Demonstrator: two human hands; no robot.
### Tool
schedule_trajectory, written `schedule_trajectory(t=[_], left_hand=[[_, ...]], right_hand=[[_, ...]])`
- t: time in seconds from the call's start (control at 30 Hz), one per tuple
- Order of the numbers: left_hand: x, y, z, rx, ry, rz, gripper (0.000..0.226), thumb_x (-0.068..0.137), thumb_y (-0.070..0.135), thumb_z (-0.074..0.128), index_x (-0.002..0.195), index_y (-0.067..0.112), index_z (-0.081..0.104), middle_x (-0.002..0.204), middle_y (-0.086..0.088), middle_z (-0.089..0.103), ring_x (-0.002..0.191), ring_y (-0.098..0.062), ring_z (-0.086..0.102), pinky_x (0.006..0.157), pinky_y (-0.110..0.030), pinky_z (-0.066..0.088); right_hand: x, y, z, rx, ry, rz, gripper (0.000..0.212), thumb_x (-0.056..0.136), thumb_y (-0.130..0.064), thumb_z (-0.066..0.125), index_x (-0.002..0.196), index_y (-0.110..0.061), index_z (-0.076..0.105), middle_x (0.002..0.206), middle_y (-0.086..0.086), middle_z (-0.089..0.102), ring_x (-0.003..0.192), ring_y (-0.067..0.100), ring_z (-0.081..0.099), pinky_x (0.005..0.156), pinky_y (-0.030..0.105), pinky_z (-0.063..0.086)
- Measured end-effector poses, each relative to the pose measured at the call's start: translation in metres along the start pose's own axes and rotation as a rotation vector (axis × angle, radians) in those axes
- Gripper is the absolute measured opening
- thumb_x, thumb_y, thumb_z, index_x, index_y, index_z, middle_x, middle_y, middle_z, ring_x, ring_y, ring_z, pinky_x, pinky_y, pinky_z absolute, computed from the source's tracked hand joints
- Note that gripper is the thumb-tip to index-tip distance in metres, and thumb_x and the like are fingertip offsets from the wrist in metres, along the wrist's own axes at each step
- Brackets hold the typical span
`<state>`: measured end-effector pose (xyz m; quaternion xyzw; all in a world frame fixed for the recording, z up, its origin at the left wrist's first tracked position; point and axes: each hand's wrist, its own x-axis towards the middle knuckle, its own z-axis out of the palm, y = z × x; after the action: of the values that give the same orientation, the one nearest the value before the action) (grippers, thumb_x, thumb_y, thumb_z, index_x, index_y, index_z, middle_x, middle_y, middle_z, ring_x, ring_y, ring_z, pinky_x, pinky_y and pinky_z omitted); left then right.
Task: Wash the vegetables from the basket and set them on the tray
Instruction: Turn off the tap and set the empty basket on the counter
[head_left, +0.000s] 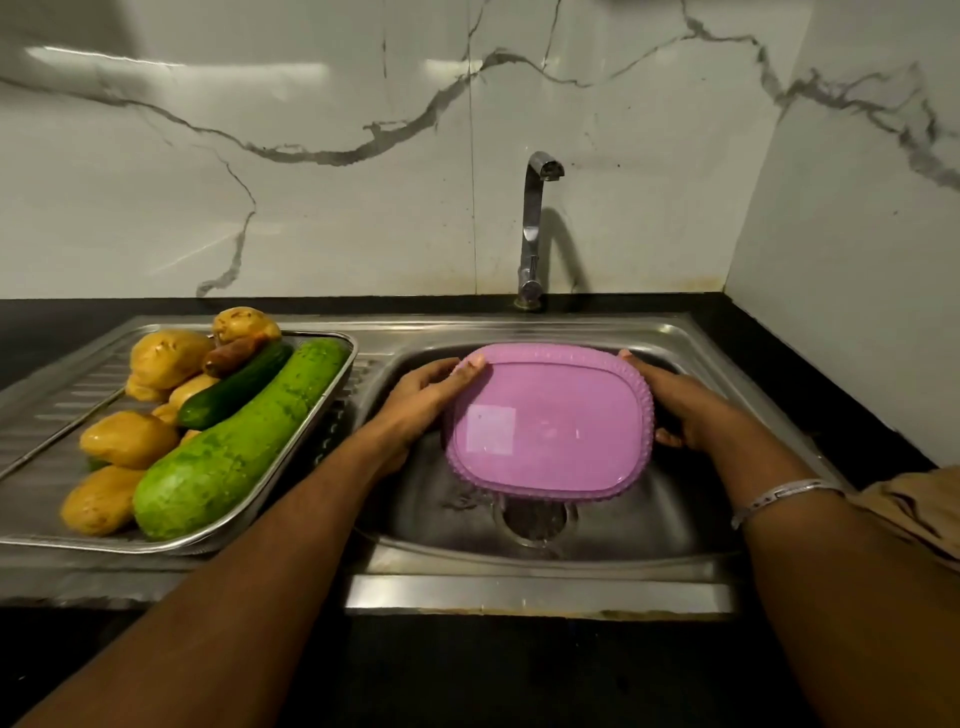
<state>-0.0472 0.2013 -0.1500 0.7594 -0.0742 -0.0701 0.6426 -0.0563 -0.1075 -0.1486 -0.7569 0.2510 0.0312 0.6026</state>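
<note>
Two hands: left hand (421, 397) and right hand (680, 410) gripping opposite short ends of the pink basket (548, 426), fingers curled round its rim, thumbs on the far edge.
Basket: held over the sink bowl (691, 519), turned so its flat underside faces up and toward the camera; inside hidden, so contents cannot be told, though likely emptied.
Long axis: running left to right, straight between the hands, tilted with the near edge lower, just above the drain (535, 519).
Nearer hand: neither; both equally on it, forearms reaching in from near left and near right, converging on the bowl.
Wrists: left bare, right with a silver bracelet (784, 496).
Tap (535, 228): far side, behind the basket, spout over the bowl; no stream visible.
Steel tray (332, 415): on the drainboard to the left, just beside the left forearm.
Tray load: large green gourd (234, 452) lying diagonally, near-left to far-right; dark cucumber (234, 387) parallel just beyond it; several potatoes (130, 439) on the left side; a brownish root (234, 353), perhaps a carrot, at the far end.
Stage, as judged: vegetables on the tray, basket being drained or rinsed, task close to done.
Coming move, as judged: setting the basket down, rightward or into the bowl.
</note>
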Motion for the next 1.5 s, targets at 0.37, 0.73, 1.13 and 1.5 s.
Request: schedule_trajectory(t=[0.37,0.73,1.13,1.5], left_hand=[[-0.007,0.008,0.001,0.024,0.125,0.046,0.082,0.073,0.052,0.083,0.143,0.025,0.052,0.128,0.000,0.063,0.114,-0.021,0.065,0.091,-0.043,0.060],[-0.005,0.115,-0.041,0.112,0.432,0.349,0.050,0.095,0.041,0.066,0.137,0.018,0.056,0.126,0.001,0.063,0.113,-0.021,0.061,0.095,-0.042,0.057],[0.048,0.143,-0.205,0.172,0.540,0.371,0.046,0.099,0.038,0.060,0.139,0.016,0.056,0.124,0.001,0.062,0.109,-0.021,0.061,0.076,-0.032,0.056],[0.123,0.075,-0.272,0.285,0.586,0.130,0.046,0.103,0.040,0.053,0.141,0.015,0.056,0.136,-0.013,0.059,0.111,-0.028,0.056,0.088,-0.041,0.052]], right_hand=[[-0.008,-0.011,-0.001,0.076,0.225,-0.202,0.048,0.079,-0.059,0.076,0.095,-0.013,0.075,0.079,0.009,0.075,0.062,0.023,0.064,0.058,0.036,0.058],[-0.080,-0.082,0.057,-0.078,0.296,-0.768,0.077,0.076,-0.076,0.069,0.130,-0.023,0.057,0.113,-0.008,0.062,0.100,0.020,0.066,0.084,0.042,0.061],[-0.045,-0.191,0.192,-0.037,-0.001,-0.697,0.089,0.065,-0.083,0.069,0.127,-0.025,0.044,0.123,-0.001,0.061,0.102,0.023,0.066,0.087,0.045,0.060],[0.021,-0.198,0.291,-0.155,-0.064,-0.507,0.103,0.054,-0.091,0.066,0.125,-0.018,0.049,0.119,0.003,0.064,0.093,0.027,0.070,0.066,0.042,0.065]])
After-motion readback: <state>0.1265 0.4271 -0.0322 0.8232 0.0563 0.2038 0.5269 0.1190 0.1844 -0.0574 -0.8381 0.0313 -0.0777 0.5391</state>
